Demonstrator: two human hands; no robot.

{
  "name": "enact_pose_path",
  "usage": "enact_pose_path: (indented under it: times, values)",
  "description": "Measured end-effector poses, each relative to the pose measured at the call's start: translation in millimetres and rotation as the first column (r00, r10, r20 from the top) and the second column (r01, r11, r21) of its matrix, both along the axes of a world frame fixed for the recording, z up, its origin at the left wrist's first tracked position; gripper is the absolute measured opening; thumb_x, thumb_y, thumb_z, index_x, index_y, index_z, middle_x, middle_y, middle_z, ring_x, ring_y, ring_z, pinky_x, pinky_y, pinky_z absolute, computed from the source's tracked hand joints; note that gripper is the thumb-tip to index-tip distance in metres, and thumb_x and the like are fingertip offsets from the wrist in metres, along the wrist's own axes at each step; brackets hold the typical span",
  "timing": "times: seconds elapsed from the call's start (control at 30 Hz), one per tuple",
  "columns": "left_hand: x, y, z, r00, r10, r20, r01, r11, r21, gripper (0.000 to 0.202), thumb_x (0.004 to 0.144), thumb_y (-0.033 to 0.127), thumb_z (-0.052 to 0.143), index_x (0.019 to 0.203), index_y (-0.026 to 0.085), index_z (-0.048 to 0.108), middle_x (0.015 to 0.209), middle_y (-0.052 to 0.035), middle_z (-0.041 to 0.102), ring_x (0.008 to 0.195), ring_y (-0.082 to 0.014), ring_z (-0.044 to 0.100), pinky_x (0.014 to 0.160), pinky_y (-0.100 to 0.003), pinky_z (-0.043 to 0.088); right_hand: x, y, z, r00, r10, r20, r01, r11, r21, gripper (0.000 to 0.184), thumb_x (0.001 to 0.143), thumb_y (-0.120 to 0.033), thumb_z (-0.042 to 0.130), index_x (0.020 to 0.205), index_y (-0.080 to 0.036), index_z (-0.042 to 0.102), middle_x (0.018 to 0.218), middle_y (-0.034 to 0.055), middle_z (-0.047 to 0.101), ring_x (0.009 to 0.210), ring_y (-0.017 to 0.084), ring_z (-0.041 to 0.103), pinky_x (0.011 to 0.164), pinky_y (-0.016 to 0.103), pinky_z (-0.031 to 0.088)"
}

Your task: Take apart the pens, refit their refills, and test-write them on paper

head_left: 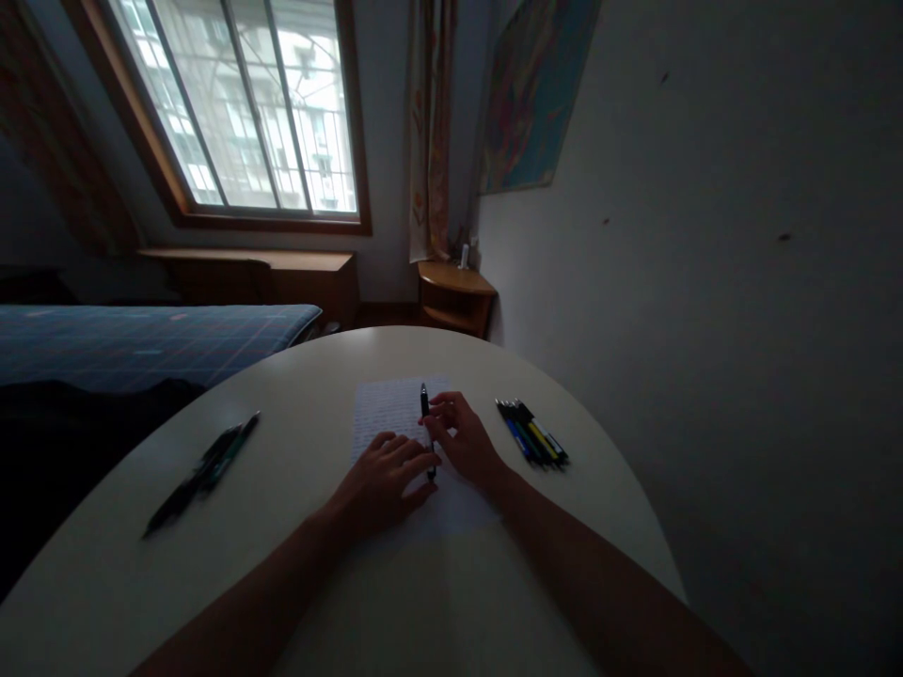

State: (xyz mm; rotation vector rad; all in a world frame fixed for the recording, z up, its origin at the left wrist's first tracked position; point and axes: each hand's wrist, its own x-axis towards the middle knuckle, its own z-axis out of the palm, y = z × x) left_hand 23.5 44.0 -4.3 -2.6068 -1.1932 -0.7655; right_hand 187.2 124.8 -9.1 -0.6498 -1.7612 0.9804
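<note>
A dark pen (pixel 424 402) stands lengthwise over a sheet of paper (pixel 381 404) with lines of writing on it. My right hand (pixel 458 437) grips the pen's upper part between thumb and fingers. Around its lower end, the thumb and forefinger of my left hand (pixel 388 475) are closed, while the other fingers rest over the paper. Part of the sheet is hidden under both hands. To the right lies a row of several pens (pixel 532 434), some with blue and yellow parts. A few more dark pens (pixel 204 475) lie at the left, slightly blurred.
Everything lies on a round white table (pixel 296 385). Beyond its left edge is a bed with a blue plaid cover (pixel 155 338) and a dark cloth (pixel 56 451). A wall (pixel 705 329) runs along the right. A small wooden corner shelf (pixel 455 277) stands behind the table.
</note>
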Motion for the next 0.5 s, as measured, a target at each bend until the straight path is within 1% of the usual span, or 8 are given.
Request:
enact_pose_path:
  times: [0.1, 0.23, 0.5]
  values:
    - [0.3, 0.1, -0.2, 1.000, -0.005, 0.008, 0.005, 1.000, -0.005, 0.025, 0.090, 0.032, 0.059, 0.113, 0.024, 0.060, 0.104, -0.0045, 0.067, 0.096, -0.0210, 0.061, 0.091, -0.040, 0.040, 0.0, 0.2, -0.3, 1.000, -0.004, 0.004, 0.004, 1.000, -0.002, 0.026, 0.087, -0.035, 0.060, 0.107, -0.023, 0.048, 0.089, 0.0031, 0.065, 0.073, 0.015, 0.065, 0.063, 0.027, 0.052]
    - [0.5, 0.1, -0.5, 1.000, 0.019, -0.002, -0.019, 1.000, -0.008, 0.024, 0.089, 0.033, 0.059, 0.111, 0.024, 0.061, 0.103, -0.0042, 0.067, 0.094, -0.0212, 0.060, 0.090, -0.040, 0.040, 0.0, 0.5, 0.6, 1.000, -0.001, 0.021, 0.001, 1.000, -0.003, 0.026, 0.087, -0.034, 0.060, 0.107, -0.022, 0.048, 0.089, 0.0033, 0.066, 0.073, 0.014, 0.065, 0.064, 0.027, 0.052]
    - [-0.1, -0.6, 0.1, 0.999, 0.020, -0.029, -0.020, 1.000, -0.024, 0.023, 0.093, 0.033, 0.055, 0.114, 0.024, 0.059, 0.106, -0.0043, 0.067, 0.097, -0.0209, 0.060, 0.091, -0.040, 0.039, 0.1, 0.0, 1.6, 1.000, -0.005, 0.025, 0.005, 1.000, 0.001, 0.026, 0.087, -0.034, 0.060, 0.107, -0.023, 0.048, 0.090, 0.0028, 0.065, 0.073, 0.014, 0.065, 0.065, 0.027, 0.051]
